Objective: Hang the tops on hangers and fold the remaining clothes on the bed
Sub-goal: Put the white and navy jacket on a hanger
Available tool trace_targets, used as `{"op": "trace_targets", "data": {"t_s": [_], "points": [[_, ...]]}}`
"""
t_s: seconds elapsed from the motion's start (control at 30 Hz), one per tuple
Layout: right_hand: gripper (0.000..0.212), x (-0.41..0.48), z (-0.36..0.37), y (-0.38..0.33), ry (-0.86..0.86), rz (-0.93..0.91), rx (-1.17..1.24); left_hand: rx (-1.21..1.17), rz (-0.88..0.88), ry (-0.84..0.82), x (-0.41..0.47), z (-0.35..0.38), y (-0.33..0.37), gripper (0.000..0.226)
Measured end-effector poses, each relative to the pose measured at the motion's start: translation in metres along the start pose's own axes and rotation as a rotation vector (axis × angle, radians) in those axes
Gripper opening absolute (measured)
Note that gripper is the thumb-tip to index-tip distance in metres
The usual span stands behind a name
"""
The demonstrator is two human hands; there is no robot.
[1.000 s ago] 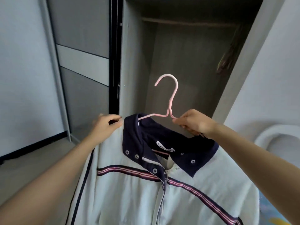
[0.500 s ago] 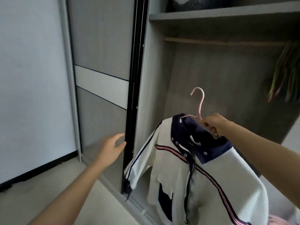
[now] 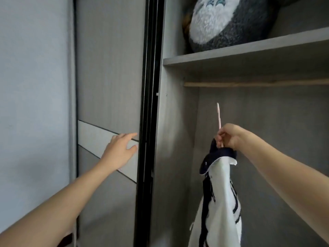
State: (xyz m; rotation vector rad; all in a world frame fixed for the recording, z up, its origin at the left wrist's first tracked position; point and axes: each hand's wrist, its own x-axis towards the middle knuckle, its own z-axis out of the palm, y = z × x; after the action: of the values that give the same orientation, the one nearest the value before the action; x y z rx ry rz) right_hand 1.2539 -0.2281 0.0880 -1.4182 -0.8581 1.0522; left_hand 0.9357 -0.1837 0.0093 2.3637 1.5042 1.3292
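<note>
Gripping the neck of the pink hanger (image 3: 218, 118), your right hand (image 3: 228, 137) is clenched around it inside the open wardrobe, with the hook seen edge-on and pointing up. It sits below the wooden rail (image 3: 256, 84) and apart from it. From the hanger hangs the white top with a navy collar (image 3: 219, 196), turned side-on to you, its collar bunched just under your fist and its body dropping out of view at the bottom. Your left hand (image 3: 119, 151) is released, fingers spread, stretched toward the grey sliding door (image 3: 108, 68) beside the black door edge (image 3: 148, 111); you cannot tell whether the fingertips touch the pale band across the door. Above the rail, on the shelf (image 3: 249, 52), lies a dark grey and white plush toy (image 3: 229, 20).
</note>
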Motion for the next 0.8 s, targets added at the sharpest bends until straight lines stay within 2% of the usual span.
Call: {"op": "trace_targets", "data": {"t_s": [0.23,0.5,0.67,0.8], "points": [[0.024,0.060,0.013,-0.036,0.008,-0.184,0.185,0.017,0.127,0.067,0.085,0.042,0.003,0.053],[0.020,0.114,0.043,-0.070,0.015,-0.344,0.397,0.030,0.198,0.262,0.190,0.059,-0.006,0.062],[0.024,0.157,0.062,-0.102,-0.011,-0.392,0.549,0.092,0.263,0.337,0.255,0.071,-0.014,0.076],[0.026,0.195,0.073,-0.121,-0.017,-0.399,0.512,0.075,0.392,0.460,0.280,0.091,-0.026,0.078]]}}
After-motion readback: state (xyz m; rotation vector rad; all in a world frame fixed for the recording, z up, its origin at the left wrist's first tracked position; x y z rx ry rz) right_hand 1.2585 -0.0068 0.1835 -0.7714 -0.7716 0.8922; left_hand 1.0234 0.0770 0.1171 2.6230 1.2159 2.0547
